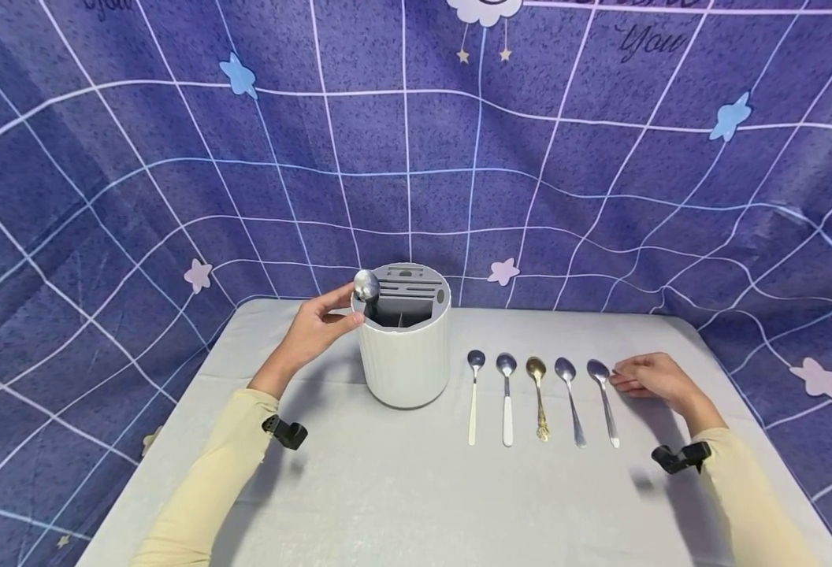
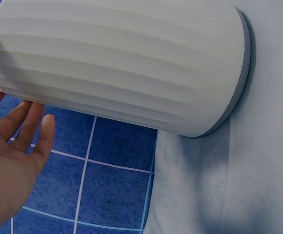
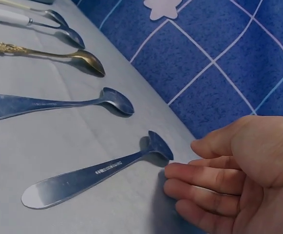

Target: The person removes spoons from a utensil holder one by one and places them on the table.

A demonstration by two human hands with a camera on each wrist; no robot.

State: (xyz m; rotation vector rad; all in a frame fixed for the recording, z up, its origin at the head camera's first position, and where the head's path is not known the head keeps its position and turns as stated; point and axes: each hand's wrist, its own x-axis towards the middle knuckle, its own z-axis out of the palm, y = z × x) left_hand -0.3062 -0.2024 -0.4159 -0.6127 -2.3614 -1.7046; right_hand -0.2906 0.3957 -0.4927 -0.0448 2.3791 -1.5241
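Observation:
A white ribbed utensil holder (image 1: 405, 366) with a grey slotted top stands on the table. My left hand (image 1: 320, 323) holds it by the upper left side, thumb at the front of the rim and fingers around the back. In the left wrist view, the lower fingers (image 2: 46, 134) are spread loosely beside the wall. A spoon (image 1: 366, 285) stands bowl-up in the holder, close to that hand. At the right, my right hand (image 1: 653, 376) hovers with loosely bent fingers beside the bowl of the end silver spoon (image 3: 97, 170). No gap or contact is certain there.
Left of the end spoon lie another silver spoon (image 1: 570, 394), an ornate gold spoon (image 1: 538, 394), a white-handled spoon (image 1: 507, 402) and a cream-handled spoon (image 1: 473, 402), bowls toward the back. Behind the grey-white table (image 1: 416, 496) hangs a blue gridded curtain (image 1: 416, 157).

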